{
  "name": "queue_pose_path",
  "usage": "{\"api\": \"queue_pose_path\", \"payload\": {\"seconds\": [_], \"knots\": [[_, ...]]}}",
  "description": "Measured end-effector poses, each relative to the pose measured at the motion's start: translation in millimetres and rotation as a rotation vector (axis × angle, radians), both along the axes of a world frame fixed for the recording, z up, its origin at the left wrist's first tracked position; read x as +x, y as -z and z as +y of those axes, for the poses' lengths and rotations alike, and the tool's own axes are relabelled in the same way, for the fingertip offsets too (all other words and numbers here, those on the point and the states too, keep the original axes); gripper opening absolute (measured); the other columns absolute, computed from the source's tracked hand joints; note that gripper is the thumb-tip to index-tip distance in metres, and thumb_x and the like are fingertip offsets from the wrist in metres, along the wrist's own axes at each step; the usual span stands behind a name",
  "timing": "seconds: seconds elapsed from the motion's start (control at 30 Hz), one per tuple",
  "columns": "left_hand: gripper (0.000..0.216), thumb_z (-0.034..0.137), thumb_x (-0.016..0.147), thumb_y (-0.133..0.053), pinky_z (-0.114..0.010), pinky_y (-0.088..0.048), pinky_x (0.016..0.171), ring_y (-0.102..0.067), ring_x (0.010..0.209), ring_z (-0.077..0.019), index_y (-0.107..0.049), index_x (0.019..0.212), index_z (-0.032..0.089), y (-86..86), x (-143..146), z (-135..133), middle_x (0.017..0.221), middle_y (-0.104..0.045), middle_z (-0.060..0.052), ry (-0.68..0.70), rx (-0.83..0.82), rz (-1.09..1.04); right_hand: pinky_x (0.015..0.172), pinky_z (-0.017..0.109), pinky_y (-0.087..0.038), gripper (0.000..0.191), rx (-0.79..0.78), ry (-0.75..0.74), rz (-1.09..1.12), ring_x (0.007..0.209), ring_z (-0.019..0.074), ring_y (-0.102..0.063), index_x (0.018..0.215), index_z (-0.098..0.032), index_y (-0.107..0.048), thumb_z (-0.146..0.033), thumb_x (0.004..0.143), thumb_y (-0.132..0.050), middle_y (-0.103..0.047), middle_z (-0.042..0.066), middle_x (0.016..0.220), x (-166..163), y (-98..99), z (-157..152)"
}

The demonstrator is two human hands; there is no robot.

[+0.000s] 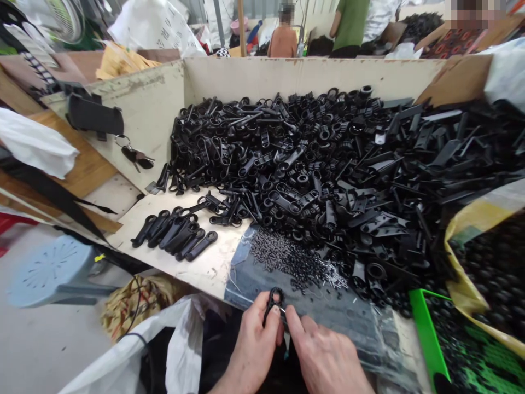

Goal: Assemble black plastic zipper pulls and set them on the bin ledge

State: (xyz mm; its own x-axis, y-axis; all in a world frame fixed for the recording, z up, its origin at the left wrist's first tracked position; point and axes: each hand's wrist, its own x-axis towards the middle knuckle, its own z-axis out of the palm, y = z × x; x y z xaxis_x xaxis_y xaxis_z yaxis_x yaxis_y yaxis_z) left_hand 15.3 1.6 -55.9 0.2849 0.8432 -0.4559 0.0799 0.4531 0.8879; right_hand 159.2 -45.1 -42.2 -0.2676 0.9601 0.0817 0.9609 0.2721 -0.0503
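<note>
At the near edge of the bench, my left hand (256, 339) grips a black plastic part with a ring-shaped end (276, 297), its thumb pressed on the piece. My right hand (322, 350) is closed close beside it, index fingertip against the part. A small shiny bit shows between the two hands, too small to name. Just beyond lie a heap of tiny dark metal pieces (273, 251), small black pieces (305, 268) and thin silvery pins (334, 273) on a dark mat (246, 279). Several black handle-like parts (176, 232) lie in a row to the left.
A large pile of black plastic parts (287, 148) fills the walled bench (311, 74). At right are a green tray (424, 334) and a yellow-edged sack (459, 262) of round black pieces. Keys (137, 156) hang at left above a blue stool (53, 268). People are at the back.
</note>
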Motion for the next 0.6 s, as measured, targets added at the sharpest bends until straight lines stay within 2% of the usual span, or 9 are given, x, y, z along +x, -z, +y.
{"api": "queue_pose_path", "payload": {"seconds": [0.1,0.17,0.3,0.43,0.53,0.6], "knots": [[0.026,0.046,0.095,-0.055,-0.022,-0.035,0.054,-0.04,0.054,-0.0115,-0.058,0.091,0.021,-3.4,-2.0,1.3,0.059,-0.045,0.008,0.044,0.052,0.08,0.041,0.025,-0.036,0.039,-0.025,0.033,0.083,0.048,0.0176,-0.067,0.116,-0.021,-0.062,-0.004,0.081,-0.06,-0.071,0.004,0.068,-2.4,-1.4,-0.7],[0.022,0.041,0.096,-0.054,-0.023,-0.039,0.058,-0.047,0.059,-0.0135,-0.06,0.092,0.02,-5.4,-3.4,1.7,0.066,-0.053,0.005,0.069,0.113,0.131,0.042,0.025,-0.035,0.034,-0.042,0.062,0.105,0.048,0.0178,-0.067,0.112,-0.021,-0.062,-0.004,0.083,-0.059,-0.071,0.005,0.066,-5.3,-4.2,0.1],[0.019,0.033,0.097,-0.051,-0.03,-0.047,0.082,-0.065,0.088,-0.0228,-0.064,0.102,0.021,-8.8,-3.3,0.1,0.091,-0.071,-0.005,0.129,0.271,0.266,0.043,0.025,-0.038,0.028,-0.111,0.109,0.134,0.052,0.0193,-0.07,0.103,-0.02,-0.062,-0.002,0.081,-0.058,-0.072,0.005,0.065,-10.8,-13.0,7.1],[0.022,0.032,0.094,-0.054,-0.035,-0.048,0.087,-0.07,0.097,-0.0288,-0.064,0.111,0.023,-12.3,-4.0,1.9,0.101,-0.077,-0.009,0.178,0.342,0.373,0.045,0.025,-0.041,0.028,-0.179,0.152,0.143,0.053,0.0215,-0.073,0.095,-0.022,-0.062,-0.004,0.075,-0.061,-0.074,0.001,0.062,-6.2,-21.2,6.3],[0.025,0.034,0.089,-0.061,-0.035,-0.049,0.082,-0.071,0.094,-0.0295,-0.065,0.111,0.024,-17.8,-17.2,14.4,0.1,-0.077,-0.008,0.08,0.405,0.403,0.045,0.027,-0.041,0.04,-0.217,0.15,0.174,0.054,0.0243,-0.075,0.107,-0.022,-0.065,-0.002,0.072,-0.059,-0.076,-0.001,0.064,3.5,-26.6,-7.8],[0.025,0.04,0.086,-0.065,-0.031,-0.049,0.071,-0.068,0.08,-0.0255,-0.067,0.106,0.024,-22.3,-32.0,27.4,0.084,-0.074,-0.004,-0.054,0.388,0.387,0.047,0.027,-0.045,0.044,-0.182,0.132,0.277,0.059,0.0242,-0.077,0.122,-0.02,-0.063,-0.006,0.082,-0.053,-0.079,0.0,0.07,13.4,-32.8,-13.8]]}}
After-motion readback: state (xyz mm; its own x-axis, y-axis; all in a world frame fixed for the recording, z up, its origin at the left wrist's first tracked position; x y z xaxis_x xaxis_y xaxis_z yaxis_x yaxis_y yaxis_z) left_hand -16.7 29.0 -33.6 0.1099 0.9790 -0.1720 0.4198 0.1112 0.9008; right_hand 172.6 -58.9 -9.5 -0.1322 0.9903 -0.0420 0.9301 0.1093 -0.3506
